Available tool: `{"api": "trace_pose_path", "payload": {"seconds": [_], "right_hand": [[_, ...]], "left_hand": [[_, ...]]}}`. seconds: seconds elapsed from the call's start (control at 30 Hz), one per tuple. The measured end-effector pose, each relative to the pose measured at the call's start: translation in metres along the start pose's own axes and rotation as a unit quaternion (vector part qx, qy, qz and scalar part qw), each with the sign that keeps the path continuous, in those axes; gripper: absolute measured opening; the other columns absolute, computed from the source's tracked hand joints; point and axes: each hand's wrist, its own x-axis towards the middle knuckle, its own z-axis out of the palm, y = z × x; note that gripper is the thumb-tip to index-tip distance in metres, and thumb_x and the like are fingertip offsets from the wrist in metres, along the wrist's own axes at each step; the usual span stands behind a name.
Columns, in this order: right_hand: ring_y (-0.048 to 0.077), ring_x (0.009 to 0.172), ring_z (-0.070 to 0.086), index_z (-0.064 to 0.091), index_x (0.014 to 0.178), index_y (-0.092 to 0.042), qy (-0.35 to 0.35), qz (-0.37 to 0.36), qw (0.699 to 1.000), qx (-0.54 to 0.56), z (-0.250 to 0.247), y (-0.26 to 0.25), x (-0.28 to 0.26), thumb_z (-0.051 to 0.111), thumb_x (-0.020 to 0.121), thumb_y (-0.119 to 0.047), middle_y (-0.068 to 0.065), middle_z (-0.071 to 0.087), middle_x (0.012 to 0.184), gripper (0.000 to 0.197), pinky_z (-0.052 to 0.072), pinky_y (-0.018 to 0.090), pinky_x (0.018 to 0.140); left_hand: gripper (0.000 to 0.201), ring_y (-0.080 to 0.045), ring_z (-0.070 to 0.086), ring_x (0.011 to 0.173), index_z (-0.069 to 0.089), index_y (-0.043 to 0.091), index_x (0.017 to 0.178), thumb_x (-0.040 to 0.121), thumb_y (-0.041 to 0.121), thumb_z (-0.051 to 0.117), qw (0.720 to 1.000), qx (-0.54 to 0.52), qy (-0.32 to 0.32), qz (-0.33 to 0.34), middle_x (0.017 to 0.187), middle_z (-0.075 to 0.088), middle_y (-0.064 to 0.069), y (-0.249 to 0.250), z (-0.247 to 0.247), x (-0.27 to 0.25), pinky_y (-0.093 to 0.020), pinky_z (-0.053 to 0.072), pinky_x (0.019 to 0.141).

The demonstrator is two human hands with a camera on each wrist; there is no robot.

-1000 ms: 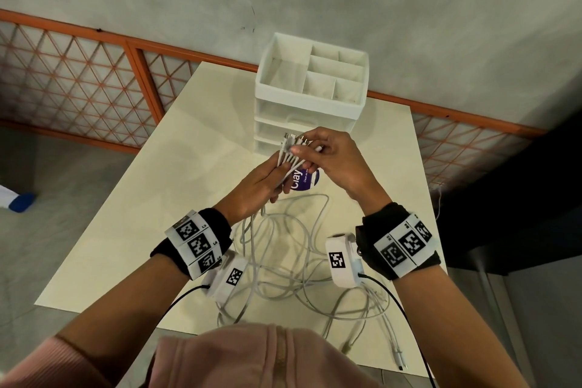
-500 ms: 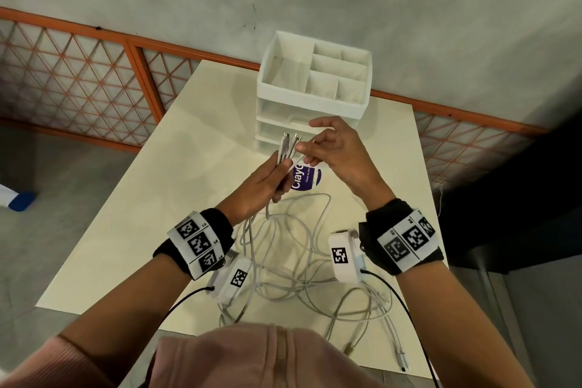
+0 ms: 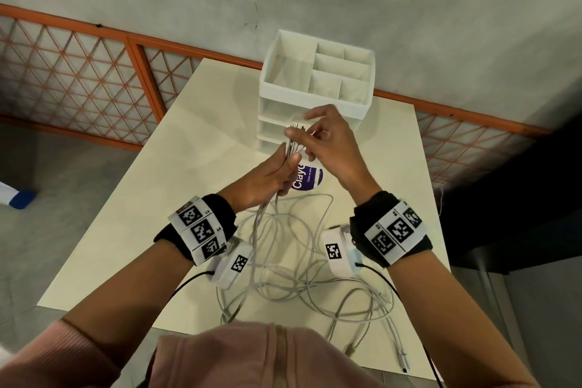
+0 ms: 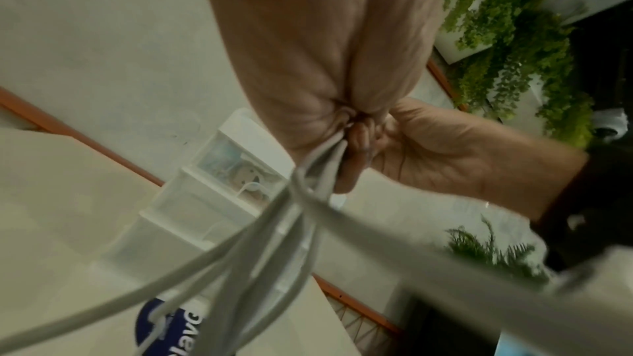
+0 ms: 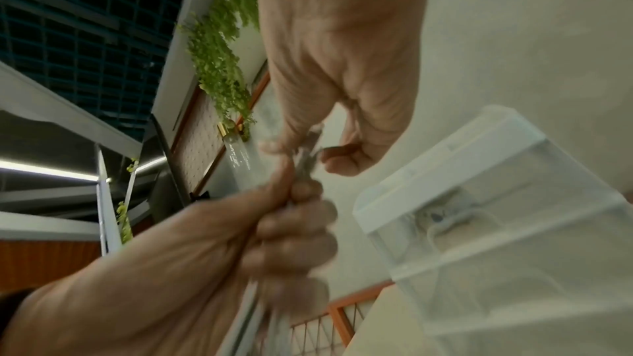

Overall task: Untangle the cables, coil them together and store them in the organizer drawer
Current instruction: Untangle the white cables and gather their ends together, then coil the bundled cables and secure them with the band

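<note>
Several white cables (image 3: 293, 264) lie in loose tangled loops on the cream table (image 3: 189, 198). My left hand (image 3: 280, 170) grips them as a bundle just below their plug ends (image 3: 294, 129), held up in front of the white organizer (image 3: 315, 101). My right hand (image 3: 311, 138) pinches those plug ends from the right. In the left wrist view the cables (image 4: 274, 226) run out of my fist, with the right hand (image 4: 428, 150) curled beside it. The right wrist view shows my left hand (image 5: 284, 232) fisted round the bundle beside the organizer (image 5: 479, 253), whose drawers are pushed in.
A round purple labelled item (image 3: 310, 179) lies on the table under my hands. Some cable ends (image 3: 403, 365) trail to the table's near right edge. An orange lattice railing (image 3: 78, 79) runs behind the table. The translucent drawers (image 4: 240, 172) hold some things.
My right hand let go of the plug ends and spread its fingers, and now pinches them again. Both hands have lifted the bundle a little toward the organizer.
</note>
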Motion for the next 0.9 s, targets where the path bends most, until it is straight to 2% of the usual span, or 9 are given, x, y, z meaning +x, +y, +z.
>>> {"api": "trace_pose_path", "payload": {"seconds": [0.07,0.17,0.23,0.3,0.43,0.63,0.73,0.83,0.9], "right_hand": [[0.01,0.074,0.061,0.039,0.121,-0.012,-0.02,0.041,0.998,0.033,0.007,0.004,-0.003,0.073,0.079,-0.032,0.002,0.058,0.09,0.058,0.052,0.021,0.071],[0.019,0.098,0.064,0.032,0.127,-0.006,-0.188,0.108,0.969,0.122,0.017,0.019,-0.009,0.075,0.077,-0.017,0.013,0.061,0.11,0.067,0.053,0.029,0.089],[0.02,0.102,0.064,0.043,0.123,0.003,-0.304,0.109,0.936,0.139,0.024,0.028,-0.013,0.072,0.078,-0.005,0.017,0.063,0.107,0.054,0.052,0.025,0.093],[0.019,0.094,0.068,0.061,0.104,0.002,-0.366,0.08,0.922,0.091,0.03,0.031,-0.016,0.066,0.085,-0.003,0.015,0.069,0.091,0.02,0.049,0.023,0.095],[0.012,0.068,0.058,0.06,0.092,-0.008,-0.359,0.041,0.933,0.001,0.029,0.031,-0.006,0.06,0.09,-0.007,0.002,0.061,0.073,0.002,0.047,0.023,0.075],[-0.003,0.074,0.053,0.059,0.086,-0.016,-0.411,-0.003,0.89,-0.198,0.022,0.049,0.005,0.068,0.084,-0.011,-0.013,0.057,0.078,0.011,0.039,0.011,0.075],[-0.007,0.074,0.052,0.059,0.086,-0.016,-0.367,0.001,0.897,-0.244,0.011,0.069,0.004,0.069,0.084,-0.017,-0.014,0.058,0.079,0.01,0.037,0.011,0.072],[0.003,0.073,0.054,0.065,0.097,-0.018,-0.267,0.006,0.923,-0.278,-0.009,0.086,0.009,0.067,0.086,-0.032,-0.009,0.06,0.076,0.018,0.035,0.021,0.077],[0.01,0.072,0.056,0.066,0.091,-0.011,-0.227,0.003,0.939,-0.259,-0.022,0.086,0.016,0.068,0.085,-0.032,0.002,0.064,0.073,0.022,0.038,0.026,0.074]], "left_hand": [[0.034,-0.004,0.03,0.055,0.035,0.017,0.13,0.101,0.033,0.025,0.998,-0.04,0.031,0.023,0.067,0.028,0.005,0.009,-0.003,0.003,-0.019,0.034,0.057],[0.027,-0.004,0.037,0.058,0.043,0.027,0.09,0.097,0.047,0.027,0.994,-0.055,0.067,0.066,0.065,0.037,0.012,0.018,-0.012,0.007,-0.019,0.038,0.062],[0.029,-0.007,0.035,0.057,0.034,0.022,0.082,0.101,0.04,0.021,0.991,-0.076,0.085,0.067,0.066,0.034,0.006,0.023,-0.018,0.01,-0.021,0.04,0.06],[0.028,-0.008,0.032,0.055,0.031,0.019,0.083,0.102,0.036,0.019,0.987,-0.117,0.09,0.07,0.066,0.03,0.003,0.027,-0.025,0.01,-0.02,0.041,0.058],[0.027,-0.008,0.028,0.053,0.029,0.019,0.083,0.102,0.035,0.019,0.984,-0.124,0.099,0.077,0.066,0.03,0.006,0.028,-0.039,0.003,-0.02,0.037,0.054],[0.024,-0.01,0.023,0.055,0.033,0.021,0.086,0.103,0.032,0.019,0.977,-0.08,0.155,0.122,0.07,0.024,0.002,0.034,-0.039,-0.004,-0.023,0.032,0.055],[0.028,-0.016,0.015,0.059,0.035,0.013,0.091,0.103,0.033,0.021,0.967,-0.072,0.201,0.135,0.069,0.022,0.002,0.041,-0.051,-0.009,-0.027,0.022,0.052],[0.03,-0.011,0.015,0.054,0.04,0.007,0.096,0.104,0.031,0.022,0.963,-0.059,0.227,0.134,0.064,0.023,0.008,0.038,-0.06,-0.012,-0.025,0.018,0.049],[0.031,-0.007,0.021,0.049,0.04,0.006,0.109,0.103,0.032,0.026,0.963,-0.026,0.233,0.129,0.06,0.027,0.012,0.029,-0.061,-0.013,-0.023,0.022,0.046]]}}
